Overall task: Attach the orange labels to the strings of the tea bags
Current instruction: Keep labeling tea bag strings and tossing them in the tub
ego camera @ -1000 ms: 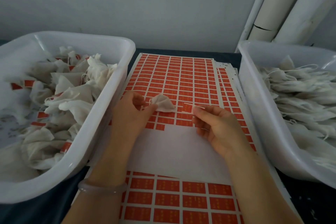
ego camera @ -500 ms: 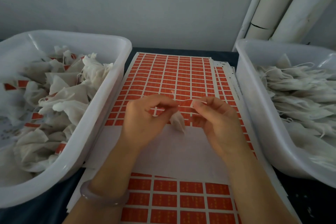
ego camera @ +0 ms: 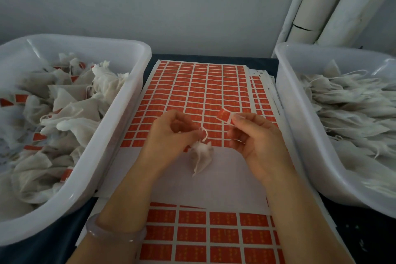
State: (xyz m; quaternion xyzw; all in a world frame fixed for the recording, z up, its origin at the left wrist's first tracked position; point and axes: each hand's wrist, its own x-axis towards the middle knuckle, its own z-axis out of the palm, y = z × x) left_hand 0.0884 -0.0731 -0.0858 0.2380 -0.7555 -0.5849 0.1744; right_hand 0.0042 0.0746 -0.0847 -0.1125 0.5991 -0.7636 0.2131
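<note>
My left hand [ego camera: 171, 133] pinches the looped white string [ego camera: 204, 135] of a small white tea bag [ego camera: 202, 156], which dangles below the fingers above the label sheet. My right hand [ego camera: 255, 137] pinches one peeled orange label [ego camera: 224, 116] between thumb and forefinger, held up just right of the string and apart from it. Under both hands lies the sheet of orange labels [ego camera: 201, 92], its near rows peeled down to white backing.
A white tub [ego camera: 120, 105] on the left holds tea bags with orange labels attached. A white tub [ego camera: 287, 100] on the right holds unlabelled tea bags with strings. More label sheets [ego camera: 214, 233] lie in front. White pipes [ego camera: 317, 6] stand at the back right.
The right hand has peeled an orange label off the sheet and lifted it. The tea bag has dropped from the left fingers' grip and now hangs by its string.
</note>
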